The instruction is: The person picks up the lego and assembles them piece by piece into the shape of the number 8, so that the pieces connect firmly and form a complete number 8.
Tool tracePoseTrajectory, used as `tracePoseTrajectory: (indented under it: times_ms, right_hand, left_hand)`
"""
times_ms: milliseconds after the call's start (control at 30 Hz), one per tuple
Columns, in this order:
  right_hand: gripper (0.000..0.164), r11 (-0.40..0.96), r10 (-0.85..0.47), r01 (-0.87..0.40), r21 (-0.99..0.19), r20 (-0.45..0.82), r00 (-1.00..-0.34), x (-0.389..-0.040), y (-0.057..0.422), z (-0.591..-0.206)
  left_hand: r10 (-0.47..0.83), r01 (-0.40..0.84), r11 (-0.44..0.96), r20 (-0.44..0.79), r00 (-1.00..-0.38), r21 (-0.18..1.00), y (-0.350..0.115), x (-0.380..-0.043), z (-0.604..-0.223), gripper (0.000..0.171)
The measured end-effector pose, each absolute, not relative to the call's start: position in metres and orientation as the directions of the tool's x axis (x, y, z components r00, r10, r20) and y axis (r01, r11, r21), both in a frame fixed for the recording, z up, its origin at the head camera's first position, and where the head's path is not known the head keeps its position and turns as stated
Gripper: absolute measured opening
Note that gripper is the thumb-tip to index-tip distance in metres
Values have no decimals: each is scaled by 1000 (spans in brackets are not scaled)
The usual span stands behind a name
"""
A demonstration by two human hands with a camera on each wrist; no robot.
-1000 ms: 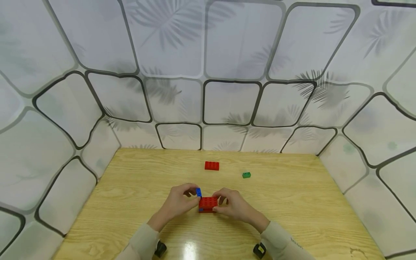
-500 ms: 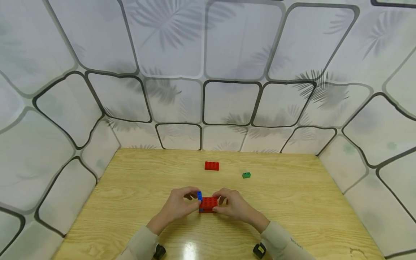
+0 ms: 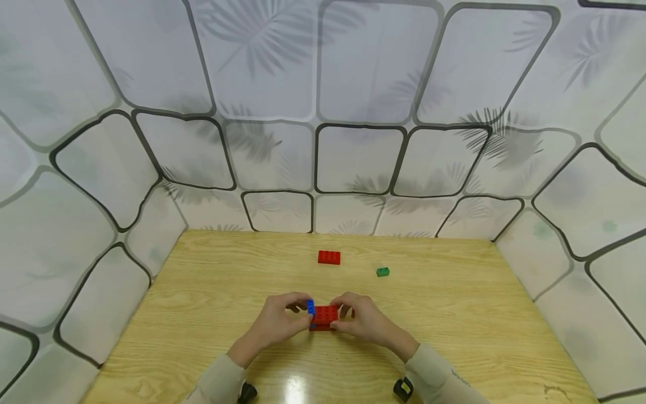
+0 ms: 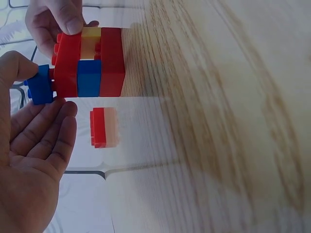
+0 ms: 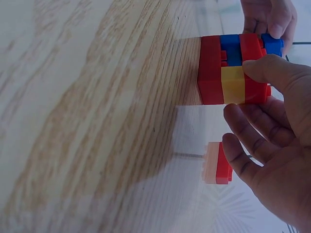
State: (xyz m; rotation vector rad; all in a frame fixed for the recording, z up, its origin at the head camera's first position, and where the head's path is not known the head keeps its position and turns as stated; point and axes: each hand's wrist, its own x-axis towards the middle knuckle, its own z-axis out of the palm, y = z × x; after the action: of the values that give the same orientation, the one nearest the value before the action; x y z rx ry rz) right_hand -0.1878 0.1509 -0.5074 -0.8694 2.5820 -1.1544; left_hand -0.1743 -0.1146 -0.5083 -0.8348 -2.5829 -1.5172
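My left hand (image 3: 277, 320) pinches a small blue brick (image 3: 310, 307) between thumb and fingers. The brick sits right at the studs on the left end of a brick stack (image 3: 325, 315), tilted slightly in the left wrist view. My right hand (image 3: 367, 321) grips the stack's right end, with thumb and fingers on opposite sides. The stack has a red brick (image 4: 67, 68) on top and a red brick (image 4: 112, 63) at the bottom. Between those two lie a blue brick (image 4: 89, 80) at the left end and a yellow brick (image 5: 233, 85) at the right end.
Behind the hands, a loose red brick (image 3: 329, 257) lies on the wooden table (image 3: 242, 264). Farther right is a small green brick (image 3: 383, 272). A patterned curtain (image 3: 272, 157) surrounds the table's back and sides.
My left hand has brought the blue brick slightly nearer and rightward, from beside the stack's far left corner to over its left end. My right hand and the stack have stayed put.
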Motion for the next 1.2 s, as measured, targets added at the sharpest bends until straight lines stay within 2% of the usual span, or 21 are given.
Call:
tracePoseTrajectory:
  times_ms: [667,1200]
  right_hand:
    - [32,527,-582,-441,-727,69,-810,-187,151,-506]
    - [32,532,-585,-444,-721,67,-808,-187,151,-504]
  left_hand:
    - [466,555,385,364,-807,738,-114,-176,-511,32]
    - [500,543,399,321,-804,739,-117,-177,-509,36]
